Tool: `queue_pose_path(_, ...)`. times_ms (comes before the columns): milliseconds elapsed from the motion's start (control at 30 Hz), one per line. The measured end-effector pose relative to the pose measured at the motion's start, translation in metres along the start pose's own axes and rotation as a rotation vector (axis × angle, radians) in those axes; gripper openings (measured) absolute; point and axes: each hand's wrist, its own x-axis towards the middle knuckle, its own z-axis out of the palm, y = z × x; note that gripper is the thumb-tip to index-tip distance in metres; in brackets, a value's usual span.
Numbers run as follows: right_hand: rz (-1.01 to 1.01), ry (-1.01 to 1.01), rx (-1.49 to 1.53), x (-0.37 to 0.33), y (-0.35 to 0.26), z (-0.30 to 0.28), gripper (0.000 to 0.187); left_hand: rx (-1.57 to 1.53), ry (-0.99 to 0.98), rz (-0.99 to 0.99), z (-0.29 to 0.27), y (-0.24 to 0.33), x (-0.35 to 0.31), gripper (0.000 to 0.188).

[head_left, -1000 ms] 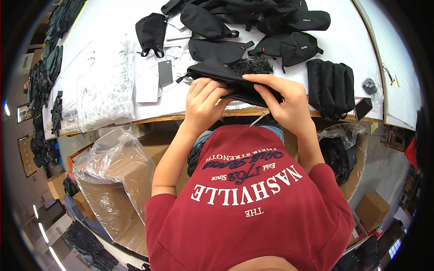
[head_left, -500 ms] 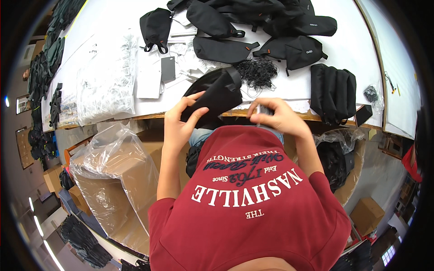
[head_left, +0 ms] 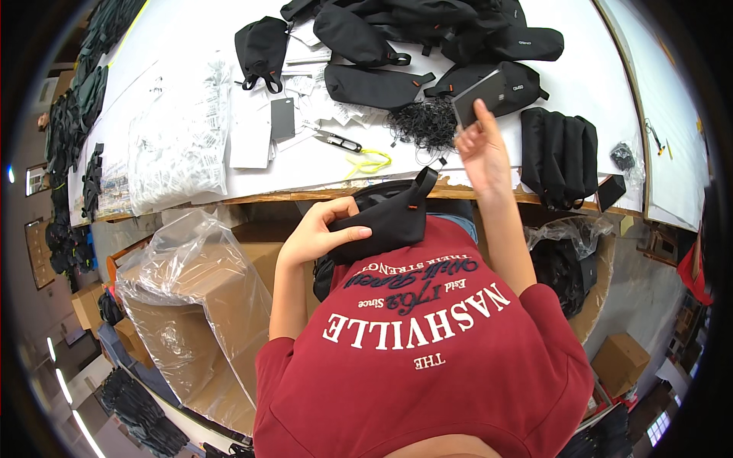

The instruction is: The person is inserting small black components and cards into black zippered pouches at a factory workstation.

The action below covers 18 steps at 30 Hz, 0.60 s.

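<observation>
My left hand [head_left: 322, 230] is closed on a small black bag [head_left: 389, 217], thumb on the near side. The bag hangs at the table's front edge against my shirt, its loop strap and small orange tab pointing up and right. In my raised right hand [head_left: 487, 153] is a dark grey hang tag [head_left: 477, 98], held between thumb and fingers. Just left of that hand lies a tangle of black tag strings [head_left: 422, 126]. Thread snips [head_left: 337, 140] with a yellow cord [head_left: 372, 162] rest on the table between the strings and a pile of white tags [head_left: 305, 91].
Several black bags [head_left: 374, 85] are heaped at the back of the white table [head_left: 298, 172]. A clear plastic bag of white labels [head_left: 179, 130] lies at left, folded black bags [head_left: 560, 156] at right. Below the edge stands a plastic-lined carton [head_left: 175, 305]; another, holding black bags [head_left: 561, 278], is at right.
My left hand has lowered the black bag toward my body, uncovering the snips and yellow cord. My right hand has moved forward and up over the table with the hang tag.
</observation>
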Motion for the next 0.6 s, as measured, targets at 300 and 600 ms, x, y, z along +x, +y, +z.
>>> queue_pose_path(300,0.578,0.067,0.007,-0.010,0.057,0.046,0.032,0.031,0.017,0.031,0.005,0.001,0.001,0.029)
queue_pose_path(600,0.510,0.054,0.001,-0.004,0.041,0.031,0.032,0.102,0.030,0.052,0.006,0.006,0.006,0.031)
